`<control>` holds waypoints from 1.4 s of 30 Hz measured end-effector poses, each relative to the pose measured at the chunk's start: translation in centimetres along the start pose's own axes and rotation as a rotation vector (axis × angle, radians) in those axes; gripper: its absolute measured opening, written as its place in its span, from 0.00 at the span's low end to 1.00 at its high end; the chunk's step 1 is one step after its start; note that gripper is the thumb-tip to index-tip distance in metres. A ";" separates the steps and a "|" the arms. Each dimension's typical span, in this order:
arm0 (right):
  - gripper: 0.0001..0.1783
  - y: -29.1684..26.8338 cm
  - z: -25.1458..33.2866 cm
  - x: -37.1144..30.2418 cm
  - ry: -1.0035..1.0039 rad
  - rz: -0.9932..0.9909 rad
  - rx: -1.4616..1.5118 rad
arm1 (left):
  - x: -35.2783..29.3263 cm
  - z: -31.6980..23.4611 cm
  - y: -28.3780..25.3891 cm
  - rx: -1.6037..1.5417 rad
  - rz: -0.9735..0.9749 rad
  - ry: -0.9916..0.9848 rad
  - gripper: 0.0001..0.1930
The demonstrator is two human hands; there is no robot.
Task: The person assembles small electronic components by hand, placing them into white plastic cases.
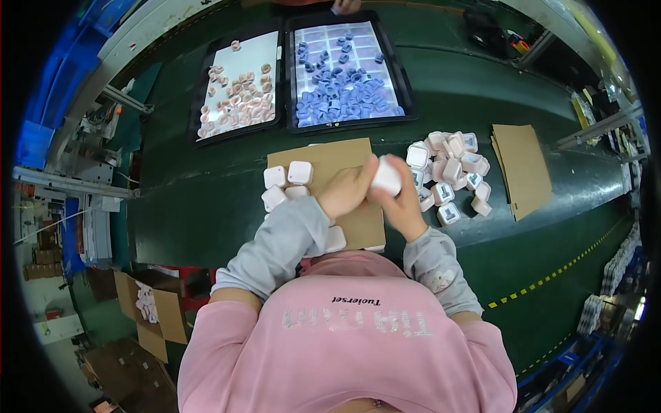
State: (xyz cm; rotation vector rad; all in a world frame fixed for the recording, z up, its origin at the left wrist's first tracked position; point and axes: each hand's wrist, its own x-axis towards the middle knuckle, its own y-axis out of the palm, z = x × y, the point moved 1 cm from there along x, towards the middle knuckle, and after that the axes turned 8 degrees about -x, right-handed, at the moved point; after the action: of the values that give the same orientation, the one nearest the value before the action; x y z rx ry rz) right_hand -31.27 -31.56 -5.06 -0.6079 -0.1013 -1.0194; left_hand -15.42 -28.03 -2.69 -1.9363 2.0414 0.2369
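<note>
Over a sheet of brown cardboard, a small white square box with rounded corners is lifted between my hands. My right hand grips it from the right and below. My left hand closes against its left side, its fingers partly hidden. On the cardboard's left part lie several similar white boxes, some covered by my left forearm. A loose heap of pale pink and white boxes lies to the right, several with a dark insert showing.
At the back, one black tray holds pale pink pieces, and another black tray holds blue pieces. Folded cardboard lies at the right. An open carton stands low on the left. Another person's hand shows beyond the trays.
</note>
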 end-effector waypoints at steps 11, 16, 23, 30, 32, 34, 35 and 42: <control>0.24 -1.0 1.0 0.2 0.274 -0.041 0.047 | -0.8 -2.9 1.4 0.075 0.092 0.348 0.29; 0.23 -0.8 -0.6 -0.9 0.301 -0.138 0.163 | 0.7 -1.0 0.7 -0.059 0.244 0.301 0.27; 0.32 -2.3 0.6 -1.0 0.664 -0.061 1.088 | 0.2 -2.4 0.4 0.712 -0.054 0.892 0.16; 0.27 -1.7 0.6 -2.1 0.570 -0.059 0.932 | 0.3 -1.8 1.4 0.430 -0.002 0.722 0.17; 0.26 -2.3 0.7 -2.1 0.556 0.005 0.763 | 0.1 -2.1 1.7 0.422 0.087 0.684 0.17; 0.26 -2.6 0.8 -2.0 0.556 0.040 0.603 | 0.0 -2.3 2.0 0.420 0.129 0.687 0.16; 0.26 -2.9 0.8 -2.0 0.558 0.037 0.602 | 0.1 -2.4 2.2 0.420 0.168 0.690 0.16; 0.23 -4.9 -0.4 -2.7 0.542 0.234 0.639 | -0.1 -2.3 2.4 0.209 0.352 0.708 0.15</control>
State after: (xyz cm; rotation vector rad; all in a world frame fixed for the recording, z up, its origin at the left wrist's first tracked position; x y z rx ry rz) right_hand -36.85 -31.57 -4.24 0.2424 0.1196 -0.8301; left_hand -18.04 -28.53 -0.73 -1.6552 2.6987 -0.6557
